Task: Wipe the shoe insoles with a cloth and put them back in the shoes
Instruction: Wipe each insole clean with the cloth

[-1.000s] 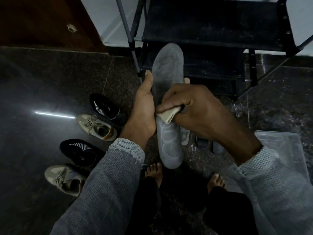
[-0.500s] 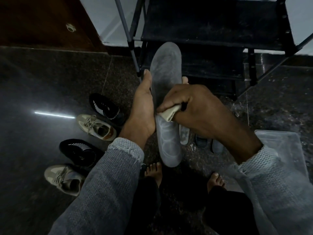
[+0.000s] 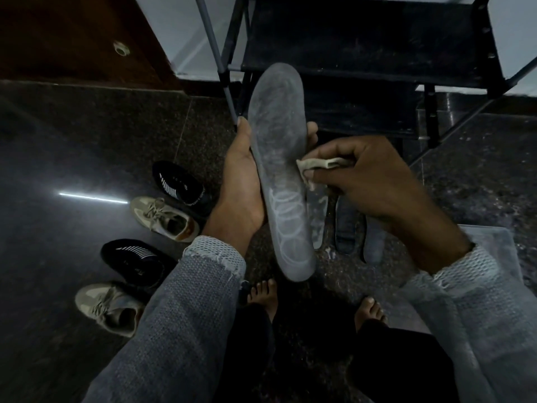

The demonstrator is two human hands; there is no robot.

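Observation:
My left hand [image 3: 242, 184] grips a long grey insole [image 3: 277, 158] from behind, thumb on its left edge and fingertips showing at its right edge, toe end pointing away from me. My right hand [image 3: 369, 175] holds a small beige cloth [image 3: 319, 164] bunched in its fingers, just off the insole's right edge. Several other insoles [image 3: 348, 228] lie on the floor below my right hand. Two black shoes [image 3: 180, 181] [image 3: 136, 261] and two beige sneakers [image 3: 165, 218] [image 3: 112, 309] stand on the floor at the left.
A black metal shoe rack [image 3: 369, 39] stands straight ahead. A clear plastic lid or tray [image 3: 494, 242] lies on the dark granite floor at the right, partly under my sleeve. A brown wooden door [image 3: 72, 36] is at the upper left. My bare feet [image 3: 261, 292] are below the insole.
My right hand has slid with the cloth off the middle of the insole to its right side. The left hand keeps holding the insole in about the same place.

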